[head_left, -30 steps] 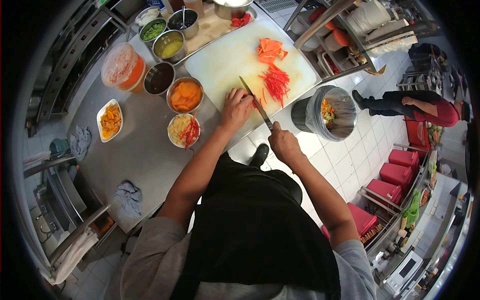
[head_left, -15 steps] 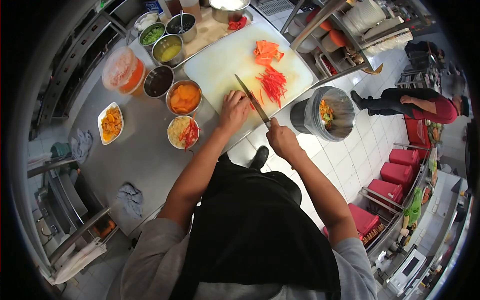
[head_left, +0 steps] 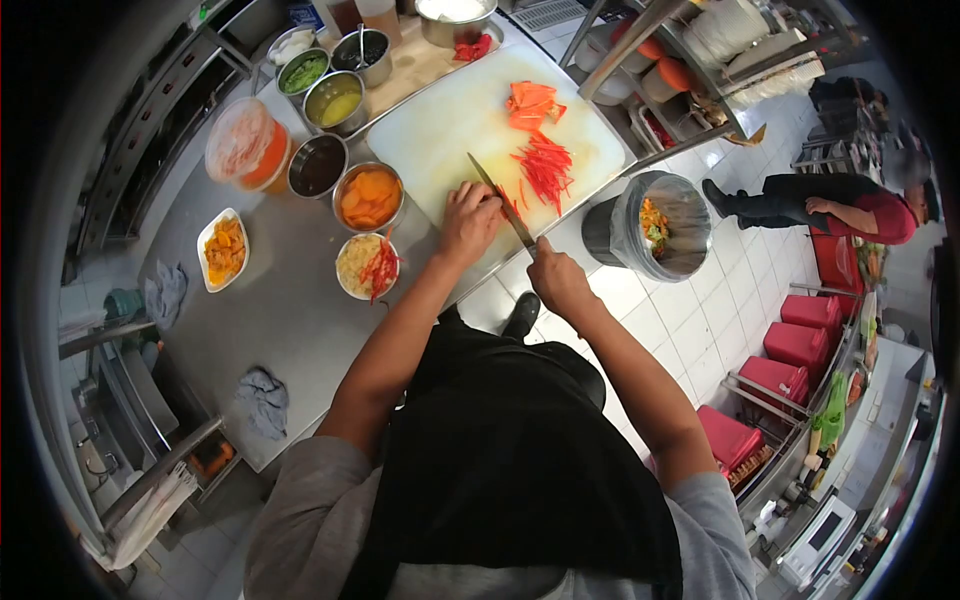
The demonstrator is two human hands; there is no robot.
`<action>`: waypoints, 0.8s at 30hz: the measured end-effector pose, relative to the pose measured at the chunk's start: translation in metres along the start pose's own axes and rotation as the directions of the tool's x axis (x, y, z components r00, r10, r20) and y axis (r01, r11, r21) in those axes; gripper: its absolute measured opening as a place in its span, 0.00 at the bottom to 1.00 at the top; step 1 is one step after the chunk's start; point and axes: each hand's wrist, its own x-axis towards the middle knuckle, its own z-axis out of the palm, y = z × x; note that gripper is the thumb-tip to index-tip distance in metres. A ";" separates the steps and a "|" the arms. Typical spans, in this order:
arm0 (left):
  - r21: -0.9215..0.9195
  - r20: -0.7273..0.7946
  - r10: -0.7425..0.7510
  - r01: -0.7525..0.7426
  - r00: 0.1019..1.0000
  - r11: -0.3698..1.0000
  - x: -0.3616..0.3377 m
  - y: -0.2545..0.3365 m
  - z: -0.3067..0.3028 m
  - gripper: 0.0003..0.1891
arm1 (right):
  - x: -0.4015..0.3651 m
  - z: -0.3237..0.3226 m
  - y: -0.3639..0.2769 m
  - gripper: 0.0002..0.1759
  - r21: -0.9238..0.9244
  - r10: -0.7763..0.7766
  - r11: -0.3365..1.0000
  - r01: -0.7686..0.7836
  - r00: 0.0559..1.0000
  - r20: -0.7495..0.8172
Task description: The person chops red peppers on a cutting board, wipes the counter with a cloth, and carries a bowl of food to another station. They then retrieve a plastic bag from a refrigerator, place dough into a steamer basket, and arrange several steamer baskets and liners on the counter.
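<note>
the right hand (head_left: 556, 280) grips the knife (head_left: 500, 201) handle; the blade lies on the white cutting board (head_left: 440, 120), just beside the left hand (head_left: 470, 218), whose fingers curl down over a red pepper piece (head_left: 503, 197).

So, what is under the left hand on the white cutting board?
A little red vegetable shows at the fingertips of the left hand, beside the knife blade. The hand covers the rest, so its shape cannot be seen.
</note>
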 end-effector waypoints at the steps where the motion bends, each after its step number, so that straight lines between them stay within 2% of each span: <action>1: 0.012 0.007 -0.003 0.003 1.000 1.000 -0.001 -0.001 0.000 0.04 | 0.002 -0.003 0.000 0.15 0.018 -0.019 1.000 0.019 1.000 -0.009; 3: 0.029 0.006 0.017 -0.017 1.000 0.999 0.003 -0.003 0.003 0.04 | 0.006 -0.004 0.008 0.14 0.002 -0.044 0.999 0.044 0.999 -0.016; 5: -0.044 0.004 -0.019 0.019 1.000 0.999 0.001 -0.004 0.000 0.02 | 0.009 -0.012 0.011 0.14 -0.009 -0.079 0.997 0.079 0.997 -0.024; 6: -0.119 -0.011 -0.034 0.032 0.999 0.992 0.002 -0.003 -0.004 0.06 | 0.005 -0.019 0.012 0.14 -0.031 -0.072 0.997 0.070 0.996 -0.058; 8: -0.134 -0.054 -0.020 0.013 0.998 0.991 0.003 0.006 -0.013 0.09 | -0.002 -0.026 0.021 0.15 -0.078 -0.070 0.995 0.060 0.990 -0.126; 10: -0.151 -0.086 -0.017 0.004 0.996 0.989 0.002 0.024 -0.029 0.13 | -0.011 -0.036 0.020 0.15 -0.048 -0.033 0.999 0.025 0.985 -0.170; 12: -0.107 0.081 0.139 -0.130 0.987 0.986 0.004 0.039 -0.045 0.20 | -0.015 -0.036 0.019 0.16 -0.019 -0.007 1.000 0.003 0.977 -0.211; 18: -0.010 0.204 0.214 -0.216 0.955 0.976 0.011 0.042 -0.042 0.22 | -0.025 -0.025 0.014 0.17 0.087 0.081 0.994 -0.059 0.954 -0.287; 24: -0.109 0.324 0.273 -0.251 0.906 0.962 0.025 0.033 -0.034 0.22 | -0.031 -0.011 0.013 0.20 0.090 0.143 0.988 -0.123 0.952 -0.270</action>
